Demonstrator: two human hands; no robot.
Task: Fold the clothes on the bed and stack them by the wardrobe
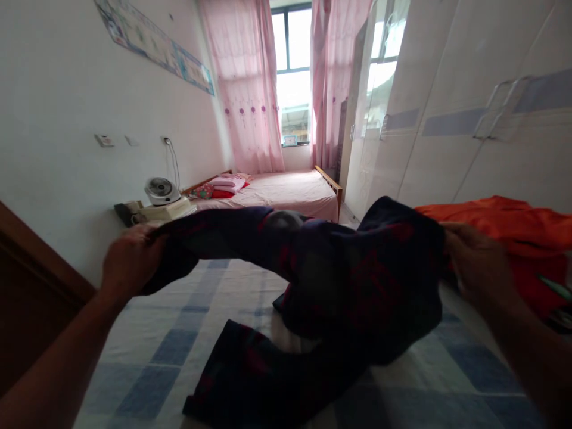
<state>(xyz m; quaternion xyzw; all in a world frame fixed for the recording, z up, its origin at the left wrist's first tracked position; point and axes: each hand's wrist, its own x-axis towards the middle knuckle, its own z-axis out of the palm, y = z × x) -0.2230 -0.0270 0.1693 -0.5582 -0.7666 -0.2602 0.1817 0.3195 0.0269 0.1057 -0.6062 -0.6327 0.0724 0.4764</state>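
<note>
Bare forearms (71,363) reach in from both lower corners, spread wide, probably because the cloth between them is too long to support from one place. White wardrobe doors (411,155) stand along the right, bounding the room on that side, while a blue-and-white checked sheet (174,345) spreads beneath the work, likely serving as a soft surface to catch whatever hangs down. Its left side ends near a brown wooden edge (44,268). Beyond lies a pink-covered bed (281,190), well apart, so the gap ahead seems to leave room for forward movement. Above the checked sheet, mid-view, hangs a dark garment (339,274) with red patterning; its upper span bridges the two holds, and a loose limb droops toward the lower left, apparently for lack of support there. Whether that limb touches the sheet is hard to tell. Orange clothing (504,223) heaps at the right, making that the tighter side. The left hand (131,259) grasps the tip of one limb, and the right hand (480,262) the far corner, just beside the heap. Left fingers (154,233) curl in, pinching the fabric with hardly a gap; the right ones also close on it, their tips hidden.
</note>
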